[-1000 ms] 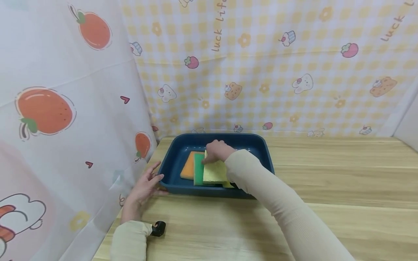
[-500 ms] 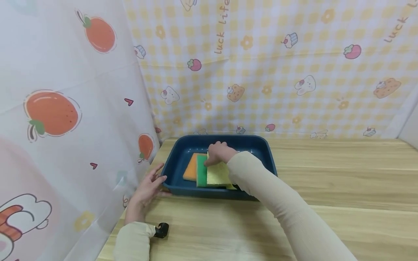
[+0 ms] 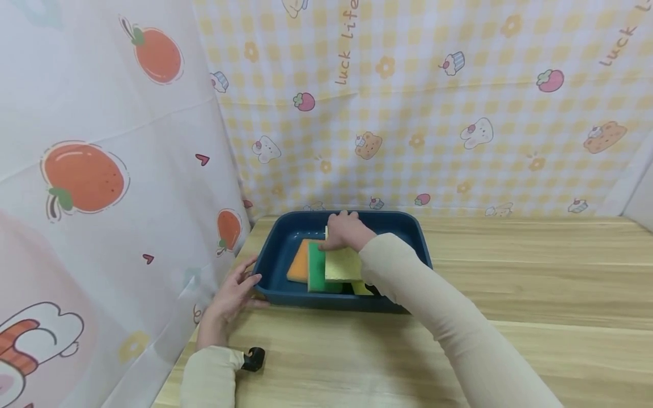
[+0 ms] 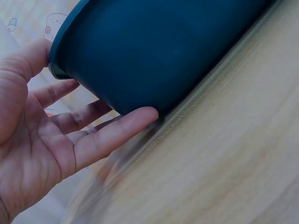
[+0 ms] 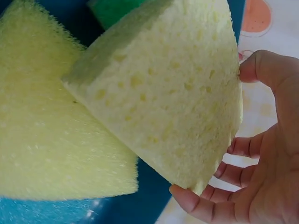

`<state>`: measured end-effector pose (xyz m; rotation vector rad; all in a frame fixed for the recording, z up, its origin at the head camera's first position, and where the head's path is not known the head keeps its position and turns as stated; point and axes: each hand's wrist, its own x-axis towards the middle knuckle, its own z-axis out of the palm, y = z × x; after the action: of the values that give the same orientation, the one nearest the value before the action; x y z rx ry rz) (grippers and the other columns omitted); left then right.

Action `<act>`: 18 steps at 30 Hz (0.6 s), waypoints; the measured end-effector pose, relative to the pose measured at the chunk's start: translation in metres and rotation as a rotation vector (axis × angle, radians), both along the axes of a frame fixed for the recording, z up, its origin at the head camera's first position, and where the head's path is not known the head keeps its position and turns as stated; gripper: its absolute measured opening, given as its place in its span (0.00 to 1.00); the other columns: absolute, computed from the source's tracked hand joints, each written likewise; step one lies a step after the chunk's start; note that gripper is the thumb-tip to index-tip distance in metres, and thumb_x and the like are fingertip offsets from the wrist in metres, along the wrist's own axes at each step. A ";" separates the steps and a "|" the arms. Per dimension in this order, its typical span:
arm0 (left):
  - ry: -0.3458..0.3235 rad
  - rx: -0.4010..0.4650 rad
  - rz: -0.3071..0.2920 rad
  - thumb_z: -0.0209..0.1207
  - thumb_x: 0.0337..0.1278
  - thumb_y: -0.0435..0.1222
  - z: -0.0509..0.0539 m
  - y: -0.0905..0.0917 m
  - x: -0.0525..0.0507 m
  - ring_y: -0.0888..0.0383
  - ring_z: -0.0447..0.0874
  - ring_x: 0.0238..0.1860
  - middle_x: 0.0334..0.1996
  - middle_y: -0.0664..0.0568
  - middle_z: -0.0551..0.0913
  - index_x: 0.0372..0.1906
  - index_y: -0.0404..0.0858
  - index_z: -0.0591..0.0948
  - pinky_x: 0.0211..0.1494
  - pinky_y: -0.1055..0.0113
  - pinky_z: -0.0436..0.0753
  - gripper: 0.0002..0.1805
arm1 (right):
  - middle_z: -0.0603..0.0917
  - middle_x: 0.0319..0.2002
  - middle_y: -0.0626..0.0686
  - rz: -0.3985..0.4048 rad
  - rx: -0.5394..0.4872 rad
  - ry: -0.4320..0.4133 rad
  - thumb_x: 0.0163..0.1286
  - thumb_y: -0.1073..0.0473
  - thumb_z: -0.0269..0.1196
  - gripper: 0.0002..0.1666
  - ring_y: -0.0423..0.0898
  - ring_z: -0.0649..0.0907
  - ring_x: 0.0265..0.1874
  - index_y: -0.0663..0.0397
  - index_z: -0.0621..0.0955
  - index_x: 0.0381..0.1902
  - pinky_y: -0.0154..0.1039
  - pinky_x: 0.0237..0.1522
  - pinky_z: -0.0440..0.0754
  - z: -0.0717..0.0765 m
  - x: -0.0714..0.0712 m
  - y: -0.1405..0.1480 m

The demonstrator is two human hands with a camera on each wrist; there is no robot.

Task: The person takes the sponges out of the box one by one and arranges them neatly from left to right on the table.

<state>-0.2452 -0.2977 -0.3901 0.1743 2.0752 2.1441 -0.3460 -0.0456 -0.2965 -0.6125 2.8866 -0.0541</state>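
My right hand grips a pale yellow sponge by its edges, lifted and tilted within a dark blue plastic bin. Under it lie a green-topped sponge, an orange sponge to the left, and a bright yellow sponge, partly hidden by the held one. In the right wrist view, a fuzzy yellow sponge sits beside the held sponge. My left hand rests at the bin's front left corner. Its fingers are mostly straight against the outer wall, with the thumb at the rim.
The bin stands on a wood-grain table, close to a patterned cloth at the back. Another printed cloth hangs along the left side, near my left hand. A black strap shows at the left cuff.
Over the last half second my right hand has raised the pale yellow sponge slightly, showing more of the yellow sponge beneath. The left hand keeps its place at the bin.
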 end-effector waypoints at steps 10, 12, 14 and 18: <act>-0.001 -0.011 0.009 0.44 0.65 0.30 0.001 0.002 0.000 0.43 0.70 0.52 0.62 0.29 0.54 0.70 0.38 0.46 0.38 0.43 0.79 0.32 | 0.65 0.61 0.60 0.000 -0.064 0.031 0.57 0.34 0.54 0.42 0.59 0.62 0.58 0.59 0.68 0.59 0.55 0.58 0.63 0.028 0.028 -0.007; 0.005 -0.010 0.007 0.44 0.65 0.30 0.001 0.002 0.000 0.46 0.71 0.50 0.62 0.29 0.54 0.70 0.38 0.46 0.38 0.43 0.79 0.32 | 0.61 0.63 0.62 -0.013 -0.052 0.035 0.56 0.33 0.54 0.46 0.62 0.61 0.59 0.59 0.64 0.63 0.55 0.54 0.67 0.030 0.038 -0.011; 0.003 -0.006 0.007 0.44 0.65 0.30 0.002 0.002 0.000 0.48 0.72 0.49 0.62 0.29 0.53 0.70 0.39 0.46 0.38 0.42 0.78 0.32 | 0.61 0.62 0.63 -0.023 -0.044 0.035 0.56 0.32 0.54 0.48 0.63 0.62 0.56 0.59 0.63 0.64 0.53 0.48 0.73 0.031 0.049 -0.015; 0.001 -0.003 0.007 0.44 0.65 0.30 0.002 0.001 0.001 0.49 0.72 0.48 0.61 0.29 0.52 0.71 0.41 0.43 0.39 0.41 0.78 0.34 | 0.66 0.55 0.62 -0.005 0.006 0.059 0.54 0.30 0.54 0.48 0.58 0.66 0.47 0.59 0.63 0.62 0.46 0.40 0.74 0.031 0.072 -0.024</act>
<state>-0.2440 -0.2966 -0.3885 0.1686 2.0822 2.1453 -0.2737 -0.0697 -0.2652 -0.6158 2.9440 -0.0289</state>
